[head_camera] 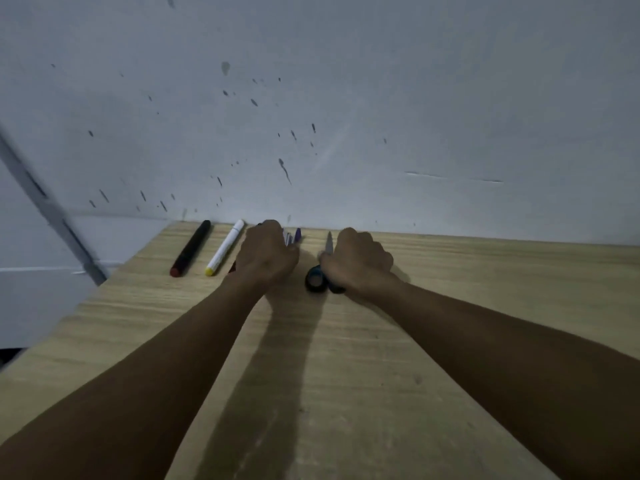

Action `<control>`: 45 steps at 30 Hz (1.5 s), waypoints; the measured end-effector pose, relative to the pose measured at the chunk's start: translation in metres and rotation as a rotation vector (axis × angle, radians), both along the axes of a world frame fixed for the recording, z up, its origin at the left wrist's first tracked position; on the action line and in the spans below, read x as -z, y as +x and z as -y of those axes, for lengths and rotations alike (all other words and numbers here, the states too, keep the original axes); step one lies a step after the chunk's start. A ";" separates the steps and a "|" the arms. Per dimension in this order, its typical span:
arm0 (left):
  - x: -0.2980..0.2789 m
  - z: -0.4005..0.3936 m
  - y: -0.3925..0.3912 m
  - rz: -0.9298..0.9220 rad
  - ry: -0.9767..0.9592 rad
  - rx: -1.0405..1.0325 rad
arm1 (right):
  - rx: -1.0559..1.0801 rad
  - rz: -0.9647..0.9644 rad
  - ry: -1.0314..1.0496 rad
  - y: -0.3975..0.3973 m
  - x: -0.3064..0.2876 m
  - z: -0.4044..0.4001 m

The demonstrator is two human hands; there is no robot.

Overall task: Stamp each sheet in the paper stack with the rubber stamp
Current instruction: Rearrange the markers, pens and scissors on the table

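Against a spattered grey wall [346,98] — pale wood-grain table [450,341], markers [224,252]

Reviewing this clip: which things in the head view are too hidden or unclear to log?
- What the left hand holds: its curled fingers cover all but some purple tips.
- The dark item under the right hand: only a round dark end and a thin point show; its kind is unclear.
- No paper stack or rubber stamp can be made out on the table.
- Writing on the black marker and white marker: too small.
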State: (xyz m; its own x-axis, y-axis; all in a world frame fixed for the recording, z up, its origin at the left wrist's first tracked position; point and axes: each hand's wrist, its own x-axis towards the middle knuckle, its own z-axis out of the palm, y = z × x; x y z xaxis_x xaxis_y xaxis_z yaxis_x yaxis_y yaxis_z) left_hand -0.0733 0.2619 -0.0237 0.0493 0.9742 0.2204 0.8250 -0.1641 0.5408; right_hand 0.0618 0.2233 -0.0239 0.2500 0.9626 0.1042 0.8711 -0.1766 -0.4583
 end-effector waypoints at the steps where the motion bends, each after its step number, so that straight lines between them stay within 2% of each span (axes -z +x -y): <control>1: 0.001 -0.006 0.002 -0.034 -0.021 -0.006 | -0.001 0.011 -0.023 -0.002 0.000 -0.007; 9: 0.010 -0.026 0.007 -0.157 -0.075 -0.026 | 0.058 -0.023 -0.113 -0.005 -0.006 -0.026; 12: 0.007 -0.017 0.008 -0.100 -0.093 -0.034 | 0.059 0.008 -0.126 0.002 -0.010 -0.016; 16: 0.007 0.006 0.006 0.065 -0.149 -0.013 | 0.044 0.043 -0.107 0.016 -0.010 0.012; 21: 0.006 0.070 0.009 0.238 -0.143 0.007 | 0.027 0.012 0.035 0.036 0.004 0.078; 28: 0.008 0.184 0.040 0.313 -0.054 0.082 | 0.130 0.057 0.195 0.079 0.018 0.194; 33: 0.002 0.248 0.085 0.401 -0.113 0.150 | 0.174 0.131 0.245 0.121 0.023 0.262; 37: 0.006 0.284 0.125 0.386 -0.163 0.212 | 0.241 0.191 0.246 0.155 0.020 0.306; 42: 0.012 0.311 0.177 0.235 -0.177 0.253 | 0.304 0.212 0.219 0.195 0.020 0.345; 45: 0.010 0.329 0.202 0.208 -0.186 0.248 | 0.332 0.227 0.202 0.211 0.024 0.360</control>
State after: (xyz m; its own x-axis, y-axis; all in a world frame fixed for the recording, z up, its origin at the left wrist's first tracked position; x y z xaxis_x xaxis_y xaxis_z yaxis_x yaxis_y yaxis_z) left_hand 0.1290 -0.0673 -0.0333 0.2616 0.9626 0.0710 0.6417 -0.2284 0.7322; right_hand 0.2731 -0.1368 -0.0481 0.4911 0.7889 0.3695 0.8648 -0.3905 -0.3157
